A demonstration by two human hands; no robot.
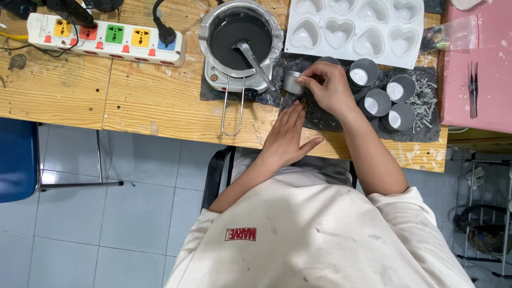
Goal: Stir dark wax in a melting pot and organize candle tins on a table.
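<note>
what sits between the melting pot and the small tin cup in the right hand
In the head view, only the ladle's handle, sloping out of the melting pot, lies between it and the small tin cup pinched by the right hand; beneath is dark mat.

Our hands hemmed left by the pot [240, 33] and its ladle [254, 60], right by 4 small tins [382, 90], heart mould [353, 29] behind, bare table [149, 96] open to our left

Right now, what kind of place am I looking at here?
Probably a small candle-making or casting workbench: a melting pot of dark liquid sits on a small heater, a white heart-shaped mould tray lies beside it, and the right hand holds one small metal cup near four part-filled ones.
</note>
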